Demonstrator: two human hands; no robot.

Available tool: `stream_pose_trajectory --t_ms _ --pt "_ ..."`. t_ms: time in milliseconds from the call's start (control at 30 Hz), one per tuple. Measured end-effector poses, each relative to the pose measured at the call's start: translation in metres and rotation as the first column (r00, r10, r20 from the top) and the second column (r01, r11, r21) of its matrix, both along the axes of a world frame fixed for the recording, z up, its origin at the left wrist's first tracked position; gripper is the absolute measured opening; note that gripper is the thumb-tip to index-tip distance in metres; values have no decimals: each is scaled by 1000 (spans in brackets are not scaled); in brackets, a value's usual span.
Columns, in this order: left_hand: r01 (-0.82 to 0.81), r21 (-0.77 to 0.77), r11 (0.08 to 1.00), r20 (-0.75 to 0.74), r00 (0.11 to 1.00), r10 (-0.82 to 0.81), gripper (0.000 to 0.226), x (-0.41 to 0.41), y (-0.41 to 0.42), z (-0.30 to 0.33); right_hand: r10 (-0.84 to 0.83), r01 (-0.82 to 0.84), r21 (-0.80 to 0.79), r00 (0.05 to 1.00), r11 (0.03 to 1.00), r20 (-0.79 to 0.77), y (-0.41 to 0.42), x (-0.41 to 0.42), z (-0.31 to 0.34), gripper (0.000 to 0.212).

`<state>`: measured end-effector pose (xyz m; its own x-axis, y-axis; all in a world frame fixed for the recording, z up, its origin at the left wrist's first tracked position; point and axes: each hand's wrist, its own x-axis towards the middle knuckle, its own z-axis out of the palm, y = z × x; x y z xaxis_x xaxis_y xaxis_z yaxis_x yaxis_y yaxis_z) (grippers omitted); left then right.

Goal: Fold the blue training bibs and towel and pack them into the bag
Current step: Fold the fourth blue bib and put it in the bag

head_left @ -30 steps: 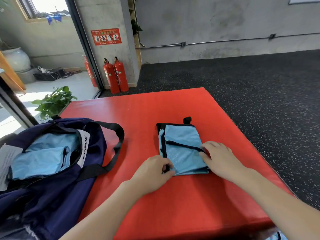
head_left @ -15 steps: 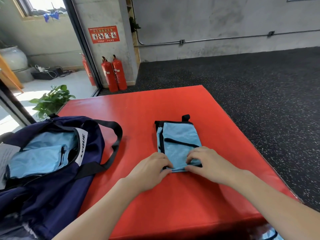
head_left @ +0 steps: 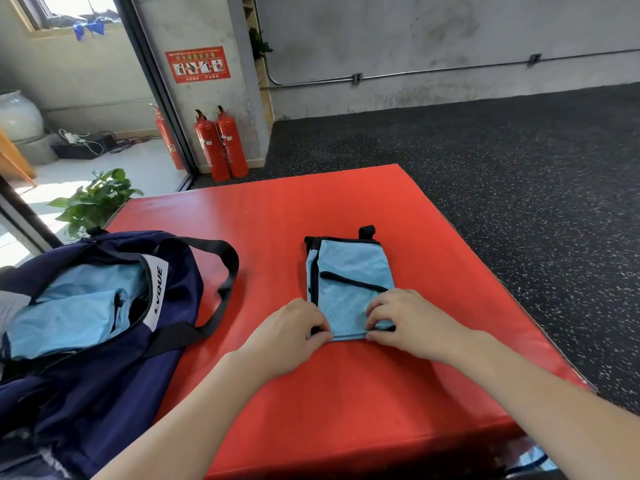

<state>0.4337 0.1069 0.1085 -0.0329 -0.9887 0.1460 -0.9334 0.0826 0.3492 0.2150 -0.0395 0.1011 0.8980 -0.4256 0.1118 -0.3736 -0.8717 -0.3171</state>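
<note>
Folded blue bib lies flat on the red mat, roughly centre, long axis running away from the person; black trim along its far edge and left side, a black strap loop sticking out at the far right corner, a black-edged diagonal seam across the top layer; both hands at its near edge. Left hand at the near left corner, fingers curled, thumb and fingertips pinching the fabric edge; right hand at the near right corner, fingers bent down onto the top layer, thumb under or against the near edge, also pinching it; hands apart, a strip of the bib's near edge showing between them; forearms bare, coming in from the bottom of the view.

Navy bag sits on the left part of the mat, well apart from the bib, mouth open toward the camera; light blue folded fabric already inside it; white label with dark lettering on the bag's rim; black handle strap looping out to the right onto the mat.

Past the mat: dark speckled floor; two red fire extinguishers against a concrete pillar, red sign above them; green potted plant just beyond the mat's far left corner. A scrap of light blue fabric shows below the mat's near right edge; cannot tell what it is.
</note>
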Motion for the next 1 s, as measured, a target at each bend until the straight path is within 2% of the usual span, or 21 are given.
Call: stream_pose_trajectory --t_ms 133,200,300,367,500,567,667,767,1000 --pt "-35 34 999 -19 999 36 37 0 -3 -2 13 -12 -11 1000 1000 11 2 4 -2 18" --pt "-64 47 997 -25 998 65 44 -2 -4 -2 -6 5 48 1000 999 26 2 5 -1 15" --pt "-85 -3 996 14 996 85 35 -6 -5 -2 -84 71 184 995 980 60 1 3 1 8" --pt "-96 -70 993 19 995 97 26 -8 -6 -3 -121 101 215 990 971 79 2 2 2 8" --pt "-128 -162 978 -105 988 112 14 -9 -7 -4 -129 126 163 992 979 7 3 -4 4 30" --pt "-141 -161 977 -171 979 113 10 -12 -6 0 -157 157 159 988 975 -17 2 -8 8 26" --pt "-190 -127 973 -305 941 144 11 -20 -3 10 -254 237 250 967 939 38 3 -13 18 19" --pt "-270 -106 957 -461 866 194 10 -25 -2 15 -299 224 377 942 899 152 3 -18 28 14" --pt "-358 -89 930 -571 783 247 10 -29 -4 18 -390 189 591 891 784 233 3 -20 34 7"
